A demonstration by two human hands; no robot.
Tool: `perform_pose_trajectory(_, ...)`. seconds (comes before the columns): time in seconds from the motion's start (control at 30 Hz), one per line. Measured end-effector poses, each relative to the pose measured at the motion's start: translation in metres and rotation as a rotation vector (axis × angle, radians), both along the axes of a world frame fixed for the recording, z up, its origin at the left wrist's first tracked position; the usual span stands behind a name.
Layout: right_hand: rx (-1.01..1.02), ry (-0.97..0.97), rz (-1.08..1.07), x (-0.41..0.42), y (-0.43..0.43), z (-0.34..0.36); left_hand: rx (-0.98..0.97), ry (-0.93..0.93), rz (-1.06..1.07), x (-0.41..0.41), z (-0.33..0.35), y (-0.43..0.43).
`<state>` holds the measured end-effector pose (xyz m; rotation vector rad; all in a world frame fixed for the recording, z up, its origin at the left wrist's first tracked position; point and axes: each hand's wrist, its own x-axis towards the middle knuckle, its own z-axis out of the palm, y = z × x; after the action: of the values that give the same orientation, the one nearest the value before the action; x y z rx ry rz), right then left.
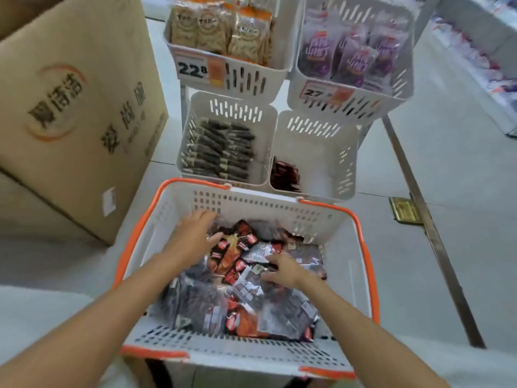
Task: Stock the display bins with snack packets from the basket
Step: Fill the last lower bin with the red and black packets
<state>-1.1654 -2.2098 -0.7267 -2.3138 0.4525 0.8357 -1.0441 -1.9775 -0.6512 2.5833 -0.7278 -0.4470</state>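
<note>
A white basket with an orange rim (pixel 366 264) stands in front of me, heaped with dark, red and orange snack packets (pixel 237 301). Both my hands are inside it. My left hand (pixel 193 236) lies flat with spread fingers on the packets at the far left. My right hand (pixel 282 268) curls its fingers onto packets in the middle; whether it grips one I cannot tell. Beyond the basket stand two lower display bins: the left bin (pixel 268 135) is full of dark packets, the right bin (pixel 347 152) holds a few red packets (pixel 284 175) in its near left corner.
Two upper bins hold beige snack bags (pixel 221 32) and purple bags (pixel 349 57), with price tags 22.8 and 27. A large cardboard box (pixel 70 107) stands at the left. A metal floor strip (pixel 430 231) runs along the right. Shelving shows at the far right.
</note>
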Motion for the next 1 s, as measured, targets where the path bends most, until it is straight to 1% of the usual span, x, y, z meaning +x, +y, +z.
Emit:
perform_pose_trajectory(0.1,-0.231,-0.057,0.19,-0.004,0.024,-0.039,-0.021,0.106,0.05,-0.02,-0.019,0.016)
perform_pose_trajectory(0.13,-0.257,-0.105,0.222,-0.004,0.031,-0.045,-0.031,0.145,0.056,-0.027,-0.022,0.017)
perform_pose_trajectory(0.23,-0.196,-0.173,0.133,-0.007,0.034,-0.049,-0.077,0.237,0.063,-0.044,-0.025,0.015)
perform_pose_trajectory(0.33,-0.265,-0.115,0.122,-0.015,0.03,-0.05,-0.074,0.317,0.061,-0.052,-0.027,0.012)
perform_pose_trajectory(0.4,-0.219,-0.028,0.144,-0.024,0.03,-0.051,-0.06,0.345,0.048,-0.054,-0.028,0.008)
perform_pose_trajectory(0.43,-0.196,-0.024,0.126,-0.028,0.032,-0.05,-0.059,0.361,0.046,-0.054,-0.029,0.005)
perform_pose_trajectory(0.53,-0.044,-0.064,-0.033,-0.037,0.037,-0.038,-0.054,0.415,0.044,-0.056,-0.032,-0.005)
perform_pose_trajectory(0.6,0.072,-0.137,-0.089,-0.038,0.038,-0.024,-0.074,0.407,0.05,-0.056,-0.034,-0.012)
perform_pose_trajectory(0.63,0.119,-0.182,-0.109,-0.037,0.037,-0.014,-0.109,0.44,0.063,-0.056,-0.034,-0.015)
perform_pose_trajectory(0.7,0.198,-0.285,-0.102,-0.029,0.033,0.008,-0.18,0.629,0.102,-0.055,-0.032,-0.022)
perform_pose_trajectory(0.77,0.273,-0.325,-0.047,-0.017,0.029,0.031,-0.2,0.802,0.129,-0.054,-0.031,-0.024)
perform_pose_trajectory(0.8,0.291,-0.325,-0.014,-0.01,0.023,0.039,-0.231,0.852,0.147,-0.053,-0.032,-0.024)
perform_pose_trajectory(0.87,0.302,-0.317,0.001,0.002,0.003,0.049,-0.35,0.887,0.229,-0.053,-0.035,-0.025)
perform_pose_trajectory(0.9,0.256,-0.331,-0.035,0.006,-0.011,0.048,-0.387,0.872,0.28,-0.053,-0.036,-0.024)
perform_pose_trajectory(0.93,0.137,-0.347,-0.083,0.006,-0.026,0.041,-0.409,0.844,0.329,-0.054,-0.036,-0.022)
perform_pose_trajectory(0.97,-0.054,-0.339,-0.105,0.001,-0.038,0.031,-0.417,0.829,0.381,-0.054,-0.036,-0.02)
perform_pose_trajectory(1.0,-0.253,-0.274,-0.063,-0.007,-0.047,0.017,-0.433,0.833,0.423,-0.054,-0.04,-0.017)
